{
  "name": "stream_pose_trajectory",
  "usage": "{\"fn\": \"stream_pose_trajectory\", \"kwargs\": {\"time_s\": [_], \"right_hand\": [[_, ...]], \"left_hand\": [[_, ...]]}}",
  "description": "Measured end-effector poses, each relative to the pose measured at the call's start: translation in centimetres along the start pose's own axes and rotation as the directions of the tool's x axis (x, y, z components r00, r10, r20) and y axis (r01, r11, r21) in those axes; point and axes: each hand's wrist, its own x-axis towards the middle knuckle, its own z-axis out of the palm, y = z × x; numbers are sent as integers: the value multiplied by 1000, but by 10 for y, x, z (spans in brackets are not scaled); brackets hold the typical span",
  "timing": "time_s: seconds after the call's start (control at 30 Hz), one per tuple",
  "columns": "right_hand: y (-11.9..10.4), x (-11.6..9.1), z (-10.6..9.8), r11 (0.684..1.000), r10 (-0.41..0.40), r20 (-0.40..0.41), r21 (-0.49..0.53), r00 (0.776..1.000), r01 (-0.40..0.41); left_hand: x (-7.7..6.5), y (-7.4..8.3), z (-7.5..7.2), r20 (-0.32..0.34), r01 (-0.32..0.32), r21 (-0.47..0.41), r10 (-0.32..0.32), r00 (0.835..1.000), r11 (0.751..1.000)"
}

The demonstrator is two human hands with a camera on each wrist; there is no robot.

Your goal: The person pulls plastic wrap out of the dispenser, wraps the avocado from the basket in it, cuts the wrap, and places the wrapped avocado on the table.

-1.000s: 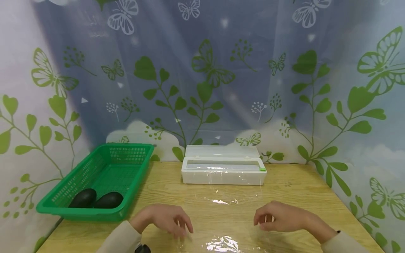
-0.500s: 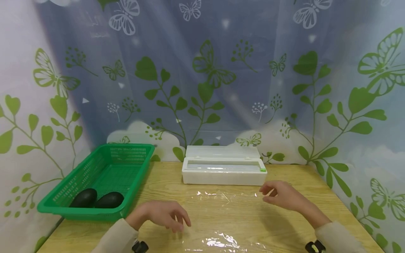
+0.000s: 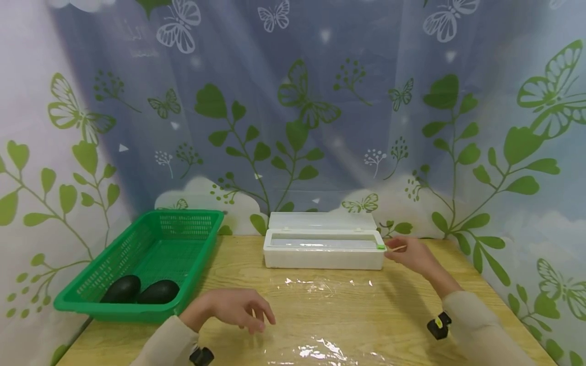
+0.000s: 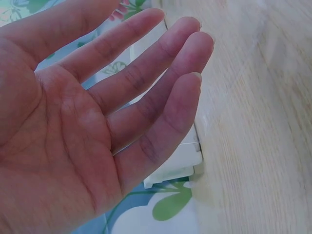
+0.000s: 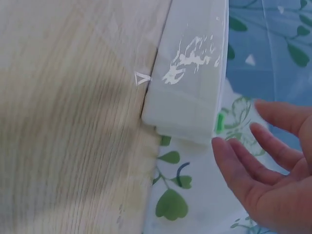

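A white cling film dispenser point(image 3: 322, 260) stands at the back of the table with its lid raised. Clear cling film point(image 3: 320, 349) runs from it over the wood toward me, seen mostly by its glints. At the dispenser's right end, my right hand point(image 3: 413, 255) has its fingertips right by the small green cutter slider point(image 3: 381, 247). The right wrist view shows thumb and fingers apart, close to the slider point(image 5: 220, 123), with nothing held. My left hand point(image 3: 235, 308) hovers over the table left of the film, its fingers relaxed and palm bare in the left wrist view.
On the left, a green plastic basket point(image 3: 114, 308) holds two dark, rounded eggplants point(image 3: 122, 288). A patterned curtain point(image 3: 339, 112) hangs behind and on both sides of the wooden table point(image 3: 238, 277).
My right hand has moved forward from the film's near right side to the dispenser's right end. My left hand has shifted only slightly. Dispenser and basket stay put.
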Motion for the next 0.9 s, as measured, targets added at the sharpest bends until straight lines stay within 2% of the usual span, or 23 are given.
{"fn": "stream_pose_trajectory", "kwargs": {"time_s": [0.17,0.4,0.77,0.9], "right_hand": [[9,14,-3,993,46,30,108,999,-49],[23,31,-3,957,120,106,253,987,-144],[37,44,2,922,87,197,355,976,-154],[38,47,4,910,110,217,371,970,-187]], "left_hand": [[0,0,-2,-13,-4,30,4,1000,1000],[1,1,-4,0,-31,26,31,1000,999],[-1,0,-8,-18,-13,43,14,1000,999],[-3,0,-12,-38,-18,65,20,999,998]]}}
